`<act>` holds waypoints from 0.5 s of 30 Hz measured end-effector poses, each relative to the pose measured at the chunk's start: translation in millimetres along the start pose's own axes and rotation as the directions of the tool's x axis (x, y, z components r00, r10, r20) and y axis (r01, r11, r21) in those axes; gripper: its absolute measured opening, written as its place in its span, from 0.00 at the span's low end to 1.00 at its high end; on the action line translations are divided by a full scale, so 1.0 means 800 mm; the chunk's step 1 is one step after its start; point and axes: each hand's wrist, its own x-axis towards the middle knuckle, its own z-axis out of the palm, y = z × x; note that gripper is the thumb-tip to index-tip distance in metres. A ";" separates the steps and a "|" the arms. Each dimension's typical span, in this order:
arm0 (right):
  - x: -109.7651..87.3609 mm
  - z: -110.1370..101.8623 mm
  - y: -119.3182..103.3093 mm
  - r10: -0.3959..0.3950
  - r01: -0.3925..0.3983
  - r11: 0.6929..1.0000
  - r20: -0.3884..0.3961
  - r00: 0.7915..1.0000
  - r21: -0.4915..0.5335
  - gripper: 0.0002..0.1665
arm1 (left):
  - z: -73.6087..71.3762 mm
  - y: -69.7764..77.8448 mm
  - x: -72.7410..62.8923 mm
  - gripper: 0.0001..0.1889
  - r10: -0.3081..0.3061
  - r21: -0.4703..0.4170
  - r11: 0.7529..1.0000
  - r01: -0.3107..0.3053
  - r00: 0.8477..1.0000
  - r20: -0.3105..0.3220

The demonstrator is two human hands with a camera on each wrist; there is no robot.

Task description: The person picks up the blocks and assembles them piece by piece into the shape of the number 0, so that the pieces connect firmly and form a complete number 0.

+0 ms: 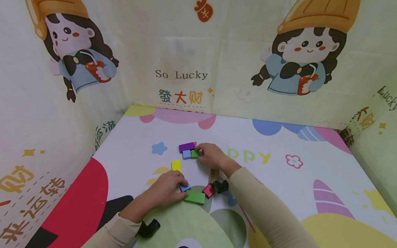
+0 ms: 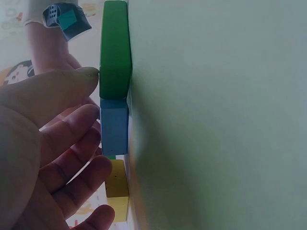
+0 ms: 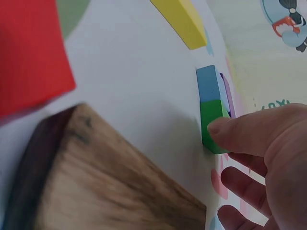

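Observation:
My right hand (image 1: pixel 212 155) has its thumb on the small green block (image 3: pixel 213 126), with a forefinger reaching behind it. Beside that block sits a small blue block (image 3: pixel 208 83), and a purple block (image 1: pixel 186 147) lies along the back of both. Loosely bent, the fingers of my left hand (image 1: pixel 165 187) hover around another blue block (image 2: pixel 114 127). The left thumb tip touches the long green block (image 2: pixel 115 50), which stands end to end with that blue one. Beyond the left fingertips is a yellow block (image 1: pixel 176 165).
A red block (image 1: pixel 208 190) lies to the right of the long green block. Under my right wrist lies a brown wooden block (image 1: pixel 213 175). The patterned tabletop (image 1: pixel 279 193) meets a printed cloth wall (image 1: pixel 235 86) at the back, with more cloth at both sides.

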 end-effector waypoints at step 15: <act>0.001 0.003 0.003 0.026 -0.025 0.999 -0.025 0.999 0.037 0.20 | 0.001 0.000 -0.001 0.10 -0.014 -0.006 1.000 0.014 1.000 0.003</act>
